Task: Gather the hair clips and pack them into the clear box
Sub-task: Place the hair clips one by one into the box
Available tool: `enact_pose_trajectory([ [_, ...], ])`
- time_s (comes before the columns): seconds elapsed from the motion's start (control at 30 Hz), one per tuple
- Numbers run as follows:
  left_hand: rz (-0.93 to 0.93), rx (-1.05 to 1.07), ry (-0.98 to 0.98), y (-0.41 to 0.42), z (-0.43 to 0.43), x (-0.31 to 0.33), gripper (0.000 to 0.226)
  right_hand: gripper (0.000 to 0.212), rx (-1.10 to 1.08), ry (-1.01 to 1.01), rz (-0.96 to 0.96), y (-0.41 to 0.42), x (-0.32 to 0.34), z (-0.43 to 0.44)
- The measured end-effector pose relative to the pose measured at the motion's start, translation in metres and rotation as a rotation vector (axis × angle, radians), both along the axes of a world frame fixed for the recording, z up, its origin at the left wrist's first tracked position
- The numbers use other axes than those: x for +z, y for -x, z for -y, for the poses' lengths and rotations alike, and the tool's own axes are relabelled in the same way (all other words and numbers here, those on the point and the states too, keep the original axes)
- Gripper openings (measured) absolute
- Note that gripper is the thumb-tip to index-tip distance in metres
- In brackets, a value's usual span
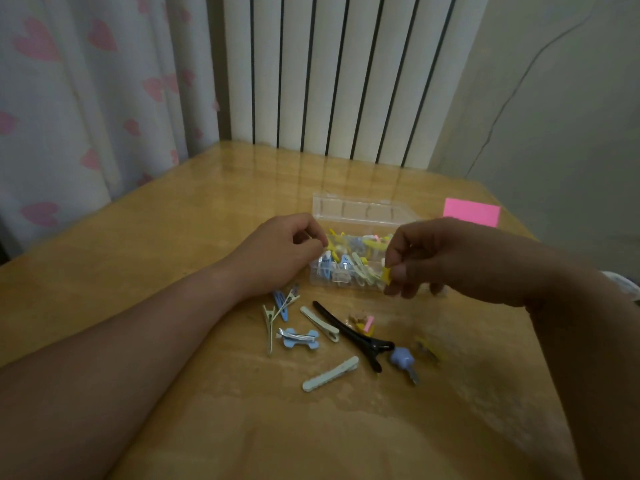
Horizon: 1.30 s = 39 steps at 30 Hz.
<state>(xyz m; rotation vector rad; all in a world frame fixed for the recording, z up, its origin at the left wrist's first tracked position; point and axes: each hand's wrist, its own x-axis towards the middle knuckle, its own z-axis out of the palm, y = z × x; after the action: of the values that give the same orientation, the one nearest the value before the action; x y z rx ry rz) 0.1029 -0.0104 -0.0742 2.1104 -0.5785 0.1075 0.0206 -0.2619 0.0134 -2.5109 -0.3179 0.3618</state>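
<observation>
The clear box [360,211] stands open on the wooden table, its lid tipped back, with several yellow, blue and white clips inside. My left hand [280,251] rests at the box's left end, fingertips pinched over its rim on something small and pale that I cannot make out. My right hand [436,258] hovers at the box's right front corner and pinches a small yellow clip [387,275]. In front of the box lie loose clips: a long black clip [349,336], a blue bone-shaped clip [299,339], two pale green clips [330,374], a purple flower clip [401,358].
A pink sticky note [471,211] lies at the table's far right. A white radiator [346,74] and a heart-print curtain [86,98] stand behind the table. A thin cable [498,109] runs down the right wall.
</observation>
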Motion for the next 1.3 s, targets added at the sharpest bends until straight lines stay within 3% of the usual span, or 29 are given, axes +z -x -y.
enact_pose_trajectory([
  [0.1,-0.001,0.005,-0.004,0.0,0.0,0.0,0.012,0.005,-0.166,-0.093,0.184,-0.005,0.0,0.007],
  [0.23,0.0,0.008,0.001,0.0,0.0,-0.001,0.012,0.005,-0.366,0.004,0.398,-0.018,-0.012,0.021],
  [0.53,-0.004,0.009,0.007,0.0,0.0,-0.001,0.011,0.006,-0.409,0.093,0.322,-0.033,-0.036,0.034],
  [0.73,0.003,0.008,0.004,0.0,0.0,-0.001,0.011,0.01,-0.488,0.31,0.374,-0.037,-0.04,0.039],
  [1.0,-0.001,0.003,0.002,0.0,0.0,-0.001,0.011,0.01,-0.401,0.225,0.458,-0.027,-0.027,0.031],
  [1.13,0.0,0.005,0.0,0.0,0.0,0.0,0.011,0.004,-0.194,0.158,0.341,-0.01,-0.008,0.017],
  [1.3,-0.004,0.007,-0.004,0.0,0.001,0.0,0.01,0.011,0.046,0.31,-0.113,0.004,-0.001,0.009],
])
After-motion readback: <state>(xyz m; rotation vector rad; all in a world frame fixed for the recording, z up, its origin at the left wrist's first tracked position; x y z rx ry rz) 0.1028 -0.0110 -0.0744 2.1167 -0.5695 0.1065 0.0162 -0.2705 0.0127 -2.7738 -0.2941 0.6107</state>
